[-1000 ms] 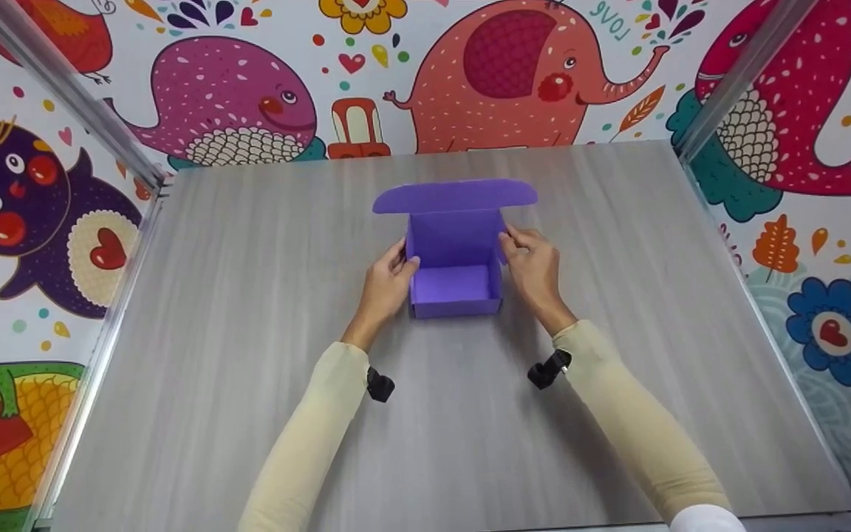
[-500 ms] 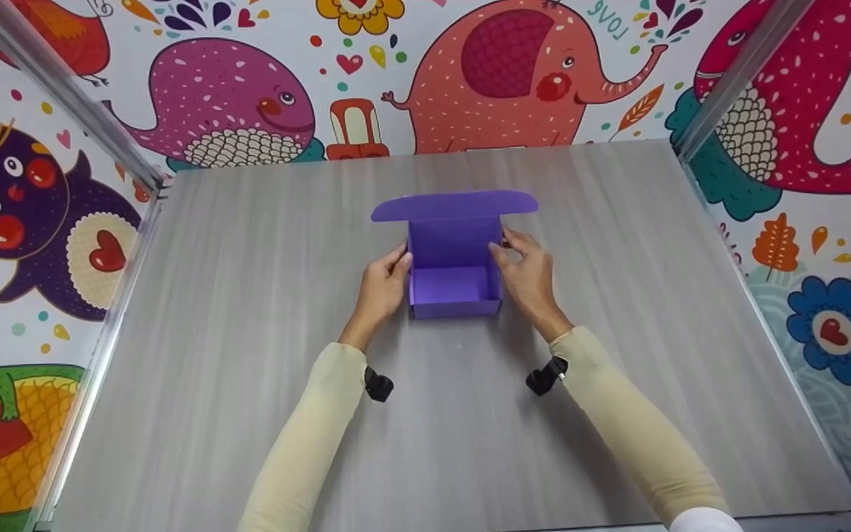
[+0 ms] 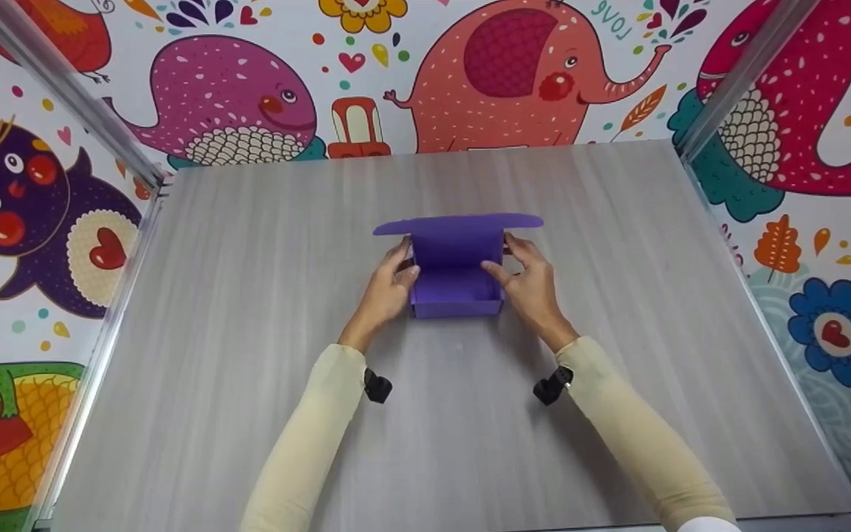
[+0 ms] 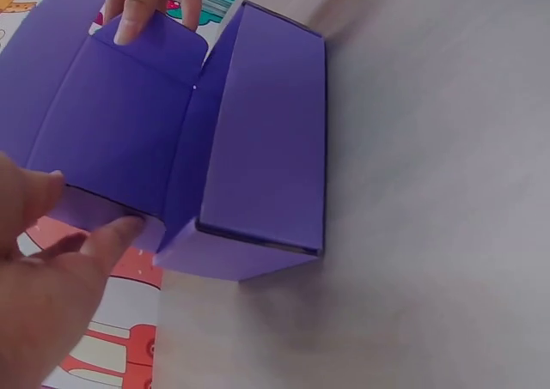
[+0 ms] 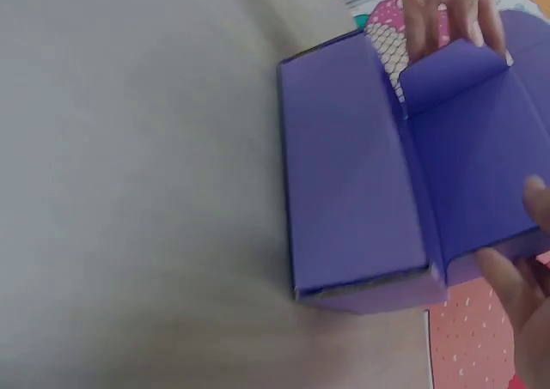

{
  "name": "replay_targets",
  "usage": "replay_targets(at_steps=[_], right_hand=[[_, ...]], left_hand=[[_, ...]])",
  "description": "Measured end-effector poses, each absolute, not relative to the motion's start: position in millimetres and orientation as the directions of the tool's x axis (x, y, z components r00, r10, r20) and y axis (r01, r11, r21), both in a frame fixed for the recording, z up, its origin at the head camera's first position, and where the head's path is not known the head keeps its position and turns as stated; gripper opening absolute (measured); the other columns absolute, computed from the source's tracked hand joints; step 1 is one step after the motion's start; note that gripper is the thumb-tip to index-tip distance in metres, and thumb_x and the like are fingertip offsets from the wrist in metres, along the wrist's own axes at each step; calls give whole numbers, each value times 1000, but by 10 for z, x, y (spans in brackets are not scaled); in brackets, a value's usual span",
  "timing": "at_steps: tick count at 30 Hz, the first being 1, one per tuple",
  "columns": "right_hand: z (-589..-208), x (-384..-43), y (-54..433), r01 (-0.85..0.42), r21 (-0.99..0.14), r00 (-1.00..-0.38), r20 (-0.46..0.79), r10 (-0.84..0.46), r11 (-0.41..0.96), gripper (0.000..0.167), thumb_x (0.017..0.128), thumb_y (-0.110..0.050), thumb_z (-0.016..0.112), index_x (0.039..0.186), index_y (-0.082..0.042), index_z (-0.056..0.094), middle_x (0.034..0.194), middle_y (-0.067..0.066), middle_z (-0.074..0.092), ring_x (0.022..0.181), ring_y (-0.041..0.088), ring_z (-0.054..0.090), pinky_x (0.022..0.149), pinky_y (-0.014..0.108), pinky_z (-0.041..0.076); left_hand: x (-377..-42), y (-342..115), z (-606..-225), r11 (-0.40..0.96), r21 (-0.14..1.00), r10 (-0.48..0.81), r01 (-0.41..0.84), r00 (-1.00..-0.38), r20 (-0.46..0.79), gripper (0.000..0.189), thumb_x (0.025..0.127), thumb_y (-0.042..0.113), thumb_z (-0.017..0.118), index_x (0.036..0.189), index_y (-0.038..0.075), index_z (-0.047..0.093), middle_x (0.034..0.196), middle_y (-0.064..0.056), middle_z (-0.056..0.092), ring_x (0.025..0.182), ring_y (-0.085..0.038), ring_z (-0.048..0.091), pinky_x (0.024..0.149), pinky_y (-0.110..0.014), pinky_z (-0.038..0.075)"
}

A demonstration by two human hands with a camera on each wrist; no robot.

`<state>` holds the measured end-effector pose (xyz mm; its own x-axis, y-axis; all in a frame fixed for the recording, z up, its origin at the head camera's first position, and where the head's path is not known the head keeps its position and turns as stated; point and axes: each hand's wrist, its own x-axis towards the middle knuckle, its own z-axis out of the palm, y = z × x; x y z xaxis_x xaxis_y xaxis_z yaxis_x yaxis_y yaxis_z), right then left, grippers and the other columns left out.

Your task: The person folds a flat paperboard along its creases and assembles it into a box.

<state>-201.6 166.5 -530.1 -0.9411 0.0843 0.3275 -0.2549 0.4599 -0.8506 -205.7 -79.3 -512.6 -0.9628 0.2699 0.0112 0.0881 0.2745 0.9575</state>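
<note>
A purple cardboard box [image 3: 457,309] sits on the table with its lid [image 3: 459,247] raised and leaning toward me. The lid's front tuck flap [image 3: 462,224] sticks out past both sides. At the left edge of the lid, my left hand [image 3: 385,290] holds the side flap [image 4: 107,209] between thumb and fingers. On the opposite edge, my right hand [image 3: 534,284] grips the other side flap [image 4: 168,50], its thumb on the inner face and its fingers behind. The visible floor of the box is bare purple card; its back is shaded by the lid.
The grey wood-grain table [image 3: 233,310] surrounds the box. Printed walls with cartoon animals [image 3: 507,81] stand behind and at the sides. Metal posts [image 3: 750,74] rise at the rear corners. Black wrist cameras [image 3: 377,386] are strapped to both sleeves.
The lid has tipped forward and down over the box, its tuck flap now lower and seen nearly edge-on. Both hands have moved with it; the right thumb reaches further in.
</note>
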Motion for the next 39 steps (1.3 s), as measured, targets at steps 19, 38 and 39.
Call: replay_targets(at_steps=[19,38,39], right_hand=[[-5486,-1902,1785,-300,-904,-949,317,6,305,61,77,0,82,135,1,61,136,19,60,117,31,62,82,27,60],[-5568,-1832,1836,-278,-898,-957,291,-14,342,55,81,1,80,133,-7,65,138,16,62,115,16,62,83,28,59],[-5575,-1822,1847,-273,-898,-958,285,-14,344,54,81,0,80,132,-8,66,136,15,63,111,14,63,82,25,58]], left_hand=[[-1981,-845,-5302,266,956,258,124,-965,54,58,98,-3,55,153,6,38,160,-18,37,140,-37,48,117,-43,40],[-1894,-869,-5415,252,962,228,108,-973,49,53,95,-2,59,146,12,53,156,-14,44,146,-31,41,117,-43,40],[-1890,-871,-5425,271,955,221,122,-973,61,52,95,-2,60,144,13,55,155,-14,45,145,-31,42,117,-43,39]])
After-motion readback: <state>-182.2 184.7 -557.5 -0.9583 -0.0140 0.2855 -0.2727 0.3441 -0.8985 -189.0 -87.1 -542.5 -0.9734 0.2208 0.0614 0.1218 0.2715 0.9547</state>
